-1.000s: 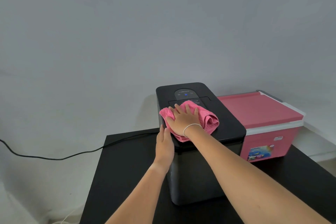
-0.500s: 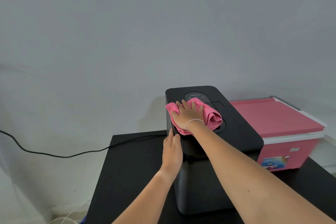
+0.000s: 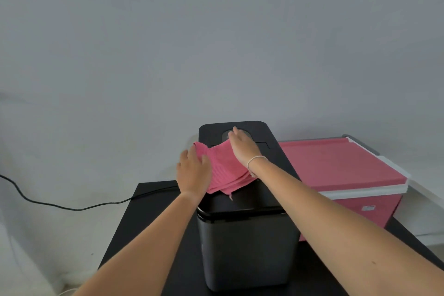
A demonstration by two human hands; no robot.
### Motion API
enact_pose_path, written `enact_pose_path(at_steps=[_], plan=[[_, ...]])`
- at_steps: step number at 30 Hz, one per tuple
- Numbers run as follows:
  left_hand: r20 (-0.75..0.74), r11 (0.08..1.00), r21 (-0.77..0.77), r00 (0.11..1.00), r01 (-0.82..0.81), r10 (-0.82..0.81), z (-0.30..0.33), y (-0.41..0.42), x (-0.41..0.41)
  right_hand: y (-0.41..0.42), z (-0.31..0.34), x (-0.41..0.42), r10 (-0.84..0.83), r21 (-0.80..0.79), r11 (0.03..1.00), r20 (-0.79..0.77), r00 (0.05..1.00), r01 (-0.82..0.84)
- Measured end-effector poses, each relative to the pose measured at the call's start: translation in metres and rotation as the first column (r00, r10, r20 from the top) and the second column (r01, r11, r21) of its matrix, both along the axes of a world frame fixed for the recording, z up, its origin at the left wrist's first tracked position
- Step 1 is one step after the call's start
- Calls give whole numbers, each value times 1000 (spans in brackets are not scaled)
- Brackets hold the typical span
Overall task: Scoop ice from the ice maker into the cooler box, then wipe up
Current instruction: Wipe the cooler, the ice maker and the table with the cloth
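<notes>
1. Black power cord (image 3: 60, 206) trails in from the 9 o'clock edge, over the floor and onto the worktop (image 3: 149, 218), toward the rear of the ice maker.
2. Left hand (image 3: 193, 173) sits at the ice maker's upper left edge, fingers and thumb curled on the left border of the pink cloth (image 3: 223, 170), pinching it.
3. The cloth is spread across the closed lid of the black ice maker (image 3: 247, 235), one corner hanging toward 6 o'clock with a loose thread.
4. Right hand (image 3: 243, 146) lies flat on the cloth's far end, fingers straight and reaching toward 12 o'clock over the control panel; a thin band circles the wrist.
5. The ice maker stands upright mid-worktop, lid shut.
6. At 3 o'clock, just beside the ice maker, the pink cooler box (image 3: 348, 175) rests with its lid closed; whether the two touch cannot be told.
</notes>
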State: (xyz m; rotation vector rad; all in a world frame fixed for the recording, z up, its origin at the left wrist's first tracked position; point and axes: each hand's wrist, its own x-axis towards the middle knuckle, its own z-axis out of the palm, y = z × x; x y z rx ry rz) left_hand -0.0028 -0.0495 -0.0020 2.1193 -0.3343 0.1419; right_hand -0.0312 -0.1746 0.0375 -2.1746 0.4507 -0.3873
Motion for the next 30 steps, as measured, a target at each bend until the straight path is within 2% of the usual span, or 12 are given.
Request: enact_pose_path(at_steps=[2,5,7,9,10,12,19,30], plan=[[158,967,231,985,-102,66,7,-15,-5,-28,-3,-11,-52,-63,997,40,998,55],[319,871,449,946,-201,54,10,-43,-9,-67,-20,-23,-123,-208,972,-38,992,113],[273,833,533,962,-148,-4,6,-61,-10,-84,-34,-30,-162,-274,953,-101,982,129],[135,811,584,990,-40,-48,1,-76,-14,-91,-45,-32,-159,-347,932,-136,978,103],[69,795,607,996,-4,-47,-1,-82,-16,-91,-49,-32,-148,-389,918,-154,977,78],[33,763,647,999,-3,-25,-5,-85,-15,-91,-51,-30,-125,-452,891,-191,974,26],[27,735,678,1000,-24,8,-6,-57,-5,-91,-54,-32,-109,-455,890,-220,969,-3],[-38,877,478,999,47,-33,-9,-19,-4,-89,-53,-31,-116,-435,900,-236,965,2]])
